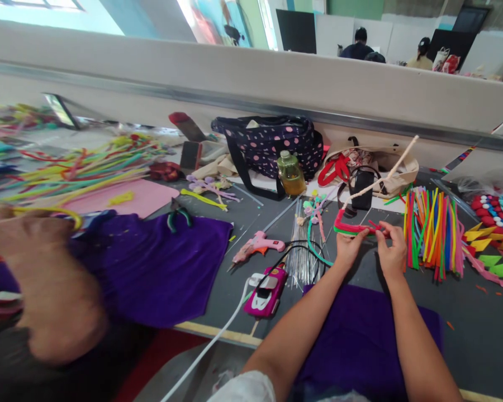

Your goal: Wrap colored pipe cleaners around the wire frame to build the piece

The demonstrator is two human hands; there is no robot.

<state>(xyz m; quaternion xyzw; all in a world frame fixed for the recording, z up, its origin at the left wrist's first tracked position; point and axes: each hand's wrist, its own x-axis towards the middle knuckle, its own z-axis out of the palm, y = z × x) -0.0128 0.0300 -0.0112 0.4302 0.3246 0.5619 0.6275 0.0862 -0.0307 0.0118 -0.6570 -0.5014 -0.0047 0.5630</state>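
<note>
My left hand (pixel 349 248) is closed on a bundle of bent pipe cleaners (pixel 347 226), pink-red with green along the underside. A beige fuzzy stem (pixel 366 190) rises from the bundle's left end, slanting up to the right. My right hand (pixel 393 248) pinches the bundle's right end, where a short red tip sticks out. Below both forearms lies a purple cloth (pixel 356 335). A teal pipe cleaner (pixel 314 245) curves along the table to the left of my left hand. Close to my right hand is a pile of multicoloured pipe cleaners (pixel 433 231).
Left of my arms lie a pink glue gun (pixel 260 244), a magenta car-shaped power strip (pixel 266 293) and clear sticks (pixel 304 251). Behind stand a bottle (pixel 291 174) and a dotted bag (pixel 272 148). A co-worker's arm (pixel 54 279) reaches over another purple cloth (pixel 159 268) with pliers (pixel 178 215).
</note>
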